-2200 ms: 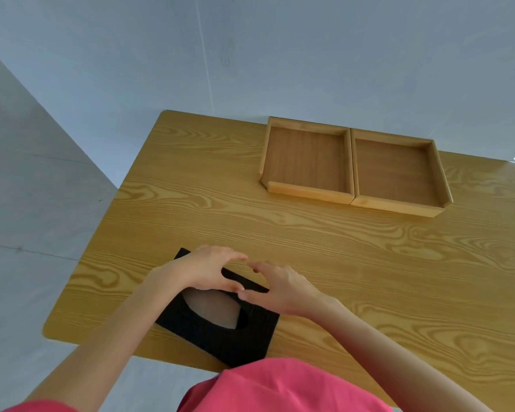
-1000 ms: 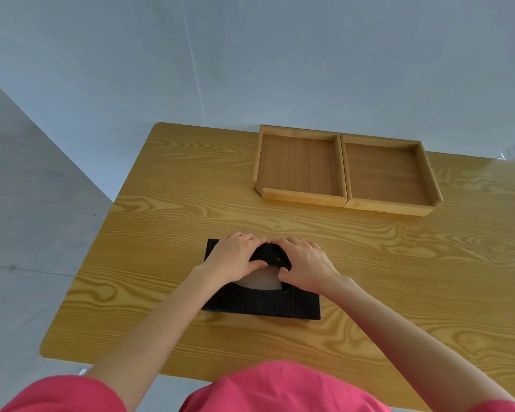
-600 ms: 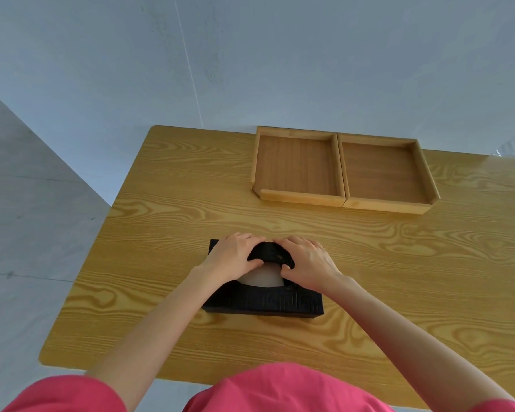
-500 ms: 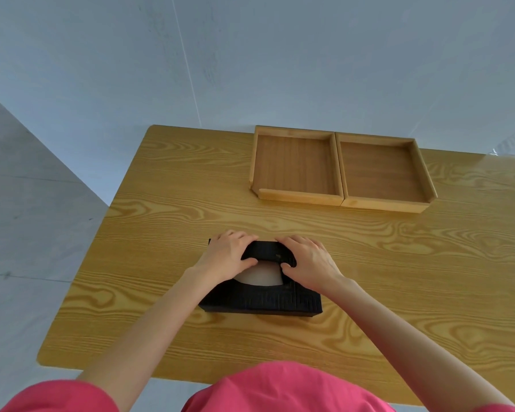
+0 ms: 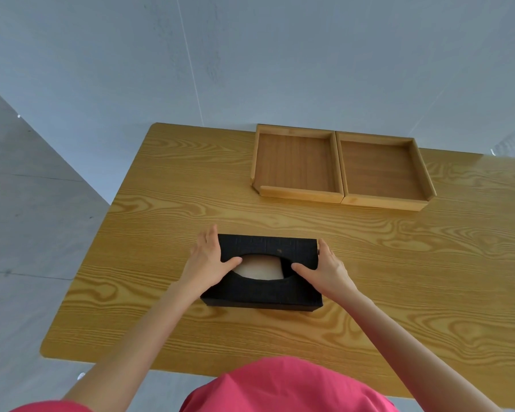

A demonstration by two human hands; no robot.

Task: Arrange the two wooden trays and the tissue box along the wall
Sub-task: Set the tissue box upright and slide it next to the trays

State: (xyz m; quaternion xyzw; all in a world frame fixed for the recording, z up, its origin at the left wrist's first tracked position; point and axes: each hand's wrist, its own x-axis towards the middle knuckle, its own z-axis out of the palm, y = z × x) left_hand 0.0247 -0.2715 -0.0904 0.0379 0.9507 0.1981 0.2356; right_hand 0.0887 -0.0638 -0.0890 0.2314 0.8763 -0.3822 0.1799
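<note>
Head view, looking down over a pale wooden table that stands against a grey-white wall. At the left side of the scene a grey floor shows beyond the table's rounded corner. Moving right, the left hand is clamped on the left end of the black tissue box: its thumb lies on the box's top at the edge of the oval opening, and its fingers run along the left end face. The box sits in the near-middle of the table, well apart from the wall, with pale tissue showing in the opening. The right hand grips the opposite end the same way, thumb on top pointing toward the opening, fingers down the right end; most of those fingers are hidden behind the box edge, so their exact spread is hard to tell. Whether the box is resting on the table or slightly raised cannot be told. Farther back and to the right, the left wooden tray and the right wooden tray lie side by side, touching, their far rims at the wall. A pink garment fills the bottom edge.
</note>
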